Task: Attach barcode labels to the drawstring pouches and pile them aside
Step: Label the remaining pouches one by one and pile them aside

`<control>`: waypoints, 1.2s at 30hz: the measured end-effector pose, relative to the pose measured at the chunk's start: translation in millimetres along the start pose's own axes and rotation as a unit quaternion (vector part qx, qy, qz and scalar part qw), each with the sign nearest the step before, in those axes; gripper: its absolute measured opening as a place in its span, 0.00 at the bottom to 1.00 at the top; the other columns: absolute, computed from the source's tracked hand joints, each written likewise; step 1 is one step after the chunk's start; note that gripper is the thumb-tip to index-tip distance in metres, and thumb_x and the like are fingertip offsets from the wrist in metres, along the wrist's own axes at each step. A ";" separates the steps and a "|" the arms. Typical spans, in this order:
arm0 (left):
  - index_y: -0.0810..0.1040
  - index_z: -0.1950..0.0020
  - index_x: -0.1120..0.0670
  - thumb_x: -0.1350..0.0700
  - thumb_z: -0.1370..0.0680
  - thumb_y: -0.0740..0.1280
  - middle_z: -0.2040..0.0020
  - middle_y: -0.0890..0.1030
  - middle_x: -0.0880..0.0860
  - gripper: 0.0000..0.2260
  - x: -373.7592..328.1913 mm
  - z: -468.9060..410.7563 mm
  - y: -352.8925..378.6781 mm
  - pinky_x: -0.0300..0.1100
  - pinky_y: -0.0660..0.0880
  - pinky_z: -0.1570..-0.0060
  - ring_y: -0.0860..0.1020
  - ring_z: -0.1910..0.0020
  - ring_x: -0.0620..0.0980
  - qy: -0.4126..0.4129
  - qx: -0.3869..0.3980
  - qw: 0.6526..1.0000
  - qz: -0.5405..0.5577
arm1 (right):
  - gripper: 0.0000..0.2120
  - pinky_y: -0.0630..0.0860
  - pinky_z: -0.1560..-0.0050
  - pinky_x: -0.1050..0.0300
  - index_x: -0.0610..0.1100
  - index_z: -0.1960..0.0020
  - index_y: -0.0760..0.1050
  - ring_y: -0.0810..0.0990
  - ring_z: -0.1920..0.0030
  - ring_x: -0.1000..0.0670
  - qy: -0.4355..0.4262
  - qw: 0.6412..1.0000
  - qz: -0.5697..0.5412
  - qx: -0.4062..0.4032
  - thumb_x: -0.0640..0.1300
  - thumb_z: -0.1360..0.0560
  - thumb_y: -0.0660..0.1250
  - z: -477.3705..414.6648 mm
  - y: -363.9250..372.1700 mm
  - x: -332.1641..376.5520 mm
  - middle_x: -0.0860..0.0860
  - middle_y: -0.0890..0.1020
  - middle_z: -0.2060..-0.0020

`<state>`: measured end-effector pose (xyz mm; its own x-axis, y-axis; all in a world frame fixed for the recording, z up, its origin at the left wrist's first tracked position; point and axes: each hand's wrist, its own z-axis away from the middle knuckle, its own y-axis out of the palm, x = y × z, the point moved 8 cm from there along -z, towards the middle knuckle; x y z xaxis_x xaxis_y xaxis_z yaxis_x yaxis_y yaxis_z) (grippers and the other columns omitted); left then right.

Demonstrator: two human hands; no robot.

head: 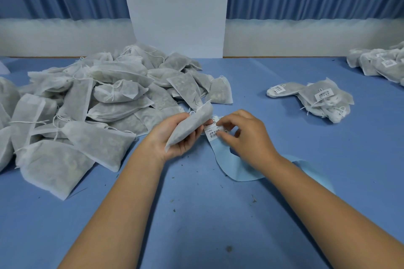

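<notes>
Pouches (87,105) lie heaped on the left of the blue table (196,225), and the heap runs out of sight at the left edge. The left hand (172,135) has its fingers curled round one pouch (190,126), held tilted just above the cloth. Beside it the right hand (244,135) pinches a barcode label (213,134) at the top of a pale blue backing strip (236,168). Its fingertips cover part of the label, so I cannot tell whether it has lifted free, and the print is too small to read. The strip curves away under the right forearm. Labelled pouches (321,98) sit well apart to the right. A further pile (380,63) is cut off at the far right edge.
</notes>
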<state>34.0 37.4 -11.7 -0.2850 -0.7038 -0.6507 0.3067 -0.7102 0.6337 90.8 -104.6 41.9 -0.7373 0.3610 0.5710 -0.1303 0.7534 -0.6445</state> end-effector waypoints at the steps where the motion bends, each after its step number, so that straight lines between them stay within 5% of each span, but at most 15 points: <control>1: 0.77 0.37 0.63 0.59 0.19 0.60 0.46 0.84 0.58 0.14 -0.2 0.5 0.5 0.35 0.77 0.76 0.82 0.70 0.46 0.001 -0.001 1.000 0.002 | 0.07 0.69 0.56 0.70 0.46 0.50 0.83 0.75 0.61 0.58 -0.009 1.000 -0.003 -0.005 0.39 0.28 0.74 0.4 -0.7 2.0 0.54 0.76 0.57; 5: 0.81 0.46 0.65 0.59 0.19 0.61 0.51 0.85 0.58 0.12 -2.0 3.8 1.5 0.34 0.77 0.76 0.82 0.70 0.46 0.008 -0.009 1.000 -0.009 | 0.05 0.71 0.61 0.67 0.47 0.56 0.83 0.75 0.63 0.60 -0.007 1.000 -0.028 -0.009 0.38 0.28 0.72 2.3 -2.9 5.3 0.56 0.75 0.57; 10: 0.78 0.37 0.63 0.60 0.19 0.60 0.54 0.85 0.56 0.14 -5.5 4.0 -1.8 0.35 0.77 0.76 0.83 0.69 0.46 0.029 -0.034 0.999 -0.014 | 0.07 0.72 0.61 0.64 0.50 0.63 0.75 0.75 0.61 0.57 0.025 0.978 -0.203 -0.042 0.37 0.33 0.66 2.7 -14.3 11.1 0.55 0.76 0.61; 13: 0.79 0.42 0.61 0.60 0.20 0.62 0.55 0.85 0.54 0.10 -8.5 3.3 -4.9 0.36 0.77 0.76 0.82 0.70 0.46 0.051 -0.052 0.996 -0.047 | 0.09 0.75 0.56 0.58 0.49 0.60 0.76 0.74 0.62 0.56 0.107 0.939 -0.298 -0.139 0.36 0.28 0.67 2.3 -31.4 -7.3 0.56 0.76 0.64; 15: 0.80 0.51 0.58 0.59 0.21 0.65 0.61 0.85 0.53 0.05 -10.5 3.2 -3.7 0.38 0.79 0.70 0.83 0.68 0.47 0.073 -0.063 0.989 -0.115 | 0.09 0.76 0.53 0.51 0.51 0.51 0.78 0.73 0.62 0.54 0.160 0.933 -0.293 -0.135 0.38 0.25 0.68 2.2 -30.9 -19.2 0.55 0.74 0.65; 19: 0.83 0.57 0.54 0.58 0.23 0.70 0.59 0.86 0.52 0.04 -16.3 4.1 2.5 0.39 0.80 0.61 0.84 0.63 0.47 0.128 -0.088 0.949 -0.274 | 0.15 0.76 0.61 0.66 0.61 0.42 0.75 0.76 0.65 0.57 0.210 0.929 -0.303 -0.038 0.44 0.24 0.69 3.8 -7.8 -23.8 0.55 0.77 0.68; 25: 0.85 0.53 0.50 0.56 0.23 0.71 0.55 0.87 0.50 0.03 -21.1 12.7 18.2 0.40 0.77 0.54 0.83 0.57 0.46 0.205 -0.084 0.873 -0.435 | 0.24 0.78 0.57 0.65 0.58 0.32 0.70 0.82 0.57 0.55 0.181 0.933 -0.310 -0.015 0.47 0.25 0.72 2.1 -1.3 -19.0 0.50 0.84 0.58; 36: 0.86 0.51 0.56 0.54 0.27 0.77 0.53 0.87 0.55 0.08 -16.2 15.0 21.3 0.53 0.78 0.41 0.84 0.49 0.55 0.173 -0.055 0.852 -0.490 | 0.23 0.74 0.56 0.69 0.58 0.38 0.74 0.78 0.59 0.59 0.176 0.918 -0.346 -0.082 0.41 0.27 0.74 1.7 -14.4 -22.5 0.50 0.82 0.53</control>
<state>31.4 33.3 18.6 -0.1753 0.2885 -0.9413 0.1639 -0.9342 -0.3169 108.1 -124.6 37.5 -0.2511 -0.1011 0.9627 -0.3640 0.9314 0.0028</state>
